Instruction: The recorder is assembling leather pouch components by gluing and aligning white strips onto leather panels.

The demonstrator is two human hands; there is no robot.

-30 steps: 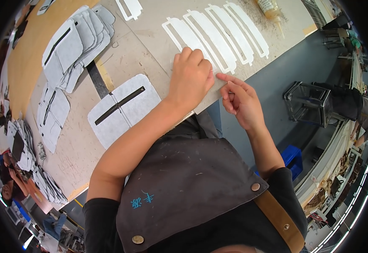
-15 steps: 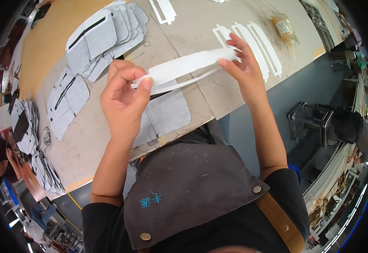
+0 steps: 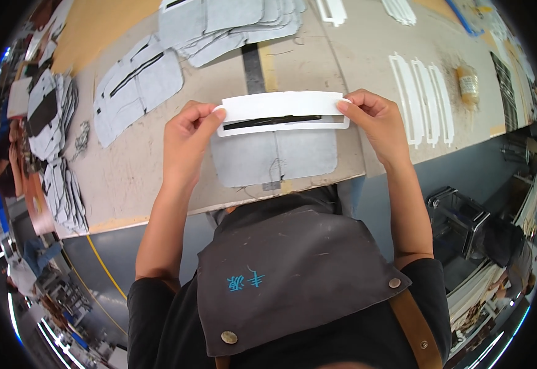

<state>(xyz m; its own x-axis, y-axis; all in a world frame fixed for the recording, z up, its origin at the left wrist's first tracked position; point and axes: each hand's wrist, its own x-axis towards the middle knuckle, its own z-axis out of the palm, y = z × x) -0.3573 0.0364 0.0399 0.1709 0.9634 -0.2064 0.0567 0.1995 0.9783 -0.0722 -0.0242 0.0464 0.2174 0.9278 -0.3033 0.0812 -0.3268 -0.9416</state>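
Note:
Between my two hands a white strip with a long slot cut in it (image 3: 280, 106) is stretched level. Its left end is pinched by my left hand (image 3: 189, 138), thumb on top. At the right end, the thumb and fingers of my right hand (image 3: 376, 126) close on it. Beneath lies a light grey fabric panel (image 3: 274, 161) near the table's front edge. A black strip on that panel (image 3: 274, 122) shows through the slot. I cannot tell whether the white strip touches the panel.
Stacked grey panels (image 3: 231, 31) lie at the far left of the table (image 3: 317, 67), with another grey panel (image 3: 138, 83) nearer. Several white slotted strips (image 3: 425, 101) lie at right beside a yellowish bottle (image 3: 468, 85). A co-worker (image 3: 0, 166) is at the far left; a clear-sided stool (image 3: 459, 221) stands at right.
The white strip was tilted, its right end higher and blurred; it is now level over the grey panel, with its slot facing up. My right hand has closed on its end. The view has shifted.

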